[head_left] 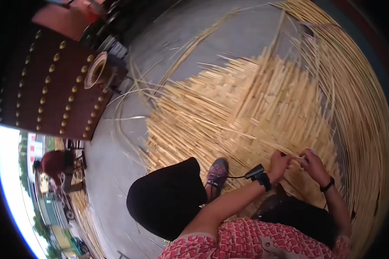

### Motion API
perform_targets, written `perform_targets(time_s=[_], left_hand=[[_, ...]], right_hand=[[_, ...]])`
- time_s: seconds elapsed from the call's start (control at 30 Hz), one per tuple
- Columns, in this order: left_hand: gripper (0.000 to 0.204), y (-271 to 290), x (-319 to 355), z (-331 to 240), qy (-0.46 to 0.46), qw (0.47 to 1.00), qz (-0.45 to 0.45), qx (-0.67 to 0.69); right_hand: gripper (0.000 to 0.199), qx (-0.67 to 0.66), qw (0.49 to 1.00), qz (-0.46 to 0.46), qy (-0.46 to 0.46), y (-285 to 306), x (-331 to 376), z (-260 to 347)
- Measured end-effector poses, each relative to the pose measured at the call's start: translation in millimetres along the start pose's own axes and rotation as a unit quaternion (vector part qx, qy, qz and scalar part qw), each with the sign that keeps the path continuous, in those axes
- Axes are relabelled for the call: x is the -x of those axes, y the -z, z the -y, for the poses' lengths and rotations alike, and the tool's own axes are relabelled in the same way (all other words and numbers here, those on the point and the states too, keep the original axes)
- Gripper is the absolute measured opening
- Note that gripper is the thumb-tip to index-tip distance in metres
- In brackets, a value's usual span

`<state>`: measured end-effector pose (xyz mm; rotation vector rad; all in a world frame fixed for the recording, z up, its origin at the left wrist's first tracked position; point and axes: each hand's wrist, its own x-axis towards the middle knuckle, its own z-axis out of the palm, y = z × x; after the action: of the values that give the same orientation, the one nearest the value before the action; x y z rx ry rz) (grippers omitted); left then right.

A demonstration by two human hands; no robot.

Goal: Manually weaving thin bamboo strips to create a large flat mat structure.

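Observation:
A large woven bamboo mat (246, 108) of pale yellow strips lies on the grey concrete floor in front of me. My left hand (279, 164) and my right hand (312, 165) meet at the mat's near edge, both pinching a thin bamboo strip (294, 157) that runs between them. A black device is strapped to my left wrist (259, 175), and a dark band circles my right wrist. My knee in black cloth (166, 203) and my shoe (217, 172) rest at the mat's edge.
Long loose bamboo strips (358, 108) curve around the mat on the right and far side. A dark red studded door (52, 86) stands at the left with a round woven object (95, 69) against it. Another person in red (54, 164) sits far left, outdoors.

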<state>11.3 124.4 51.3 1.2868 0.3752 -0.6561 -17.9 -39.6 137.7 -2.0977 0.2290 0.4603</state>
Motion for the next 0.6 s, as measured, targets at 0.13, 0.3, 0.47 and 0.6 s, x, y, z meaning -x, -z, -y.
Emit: perform_targets(time_s=[0.13, 0.3, 0.47, 0.6], left_hand=[[0.025, 58.5, -48.5, 1.0, -0.205, 0.969, -0.096, -0.095], [0.02, 48.5, -108.6, -54.3, -0.247, 0.956, -0.124, -0.098], [0.043, -41.9, -122.0, -93.1, -0.121, 0.932, 0.188, -0.285], [0.026, -75.0, -170.8, -52.5, -0.215, 0.747, 0.248, -0.579]], right_hand=[[0.018, 0.103, 0.989, 0.05, 0.088, -27.7, 6.7, -40.6], [0.014, 0.171, 0.982, -0.08, 0.003, -16.9, 88.7, -136.8], [0.015, -0.285, 0.845, -0.396, -0.221, -11.9, 141.5, -186.4], [0.019, -0.5, 0.623, -0.595, -0.088, -22.6, 108.1, -182.3]])
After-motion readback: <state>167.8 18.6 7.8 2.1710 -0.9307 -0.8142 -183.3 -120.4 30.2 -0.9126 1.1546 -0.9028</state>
